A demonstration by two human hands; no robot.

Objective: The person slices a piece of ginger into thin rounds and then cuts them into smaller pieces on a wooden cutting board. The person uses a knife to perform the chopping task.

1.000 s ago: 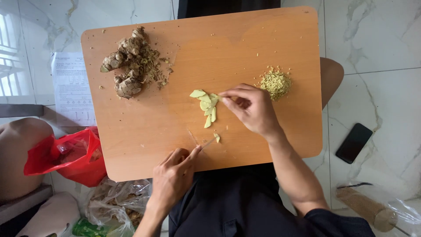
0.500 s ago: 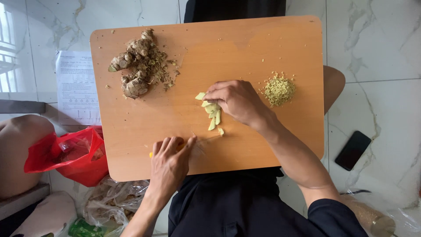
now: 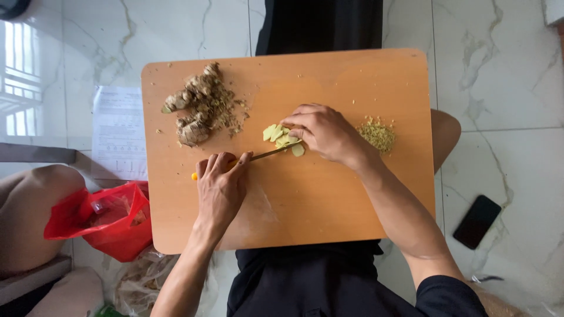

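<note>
While the left hand's (image 3: 220,188) grip clamps one knife (image 3: 267,154), right hand (image 3: 323,132) fingers pinching several ginger slices (image 3: 281,134).

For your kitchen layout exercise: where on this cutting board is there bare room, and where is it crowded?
Bare: the board along its far edge above the hands, and its near right part. Crowded: the middle, where left hand, knife, ginger slices and right hand meet.

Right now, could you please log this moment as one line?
left hand: holds knife | right hand: steadies ginger slices | wooden board: minced pile
</note>
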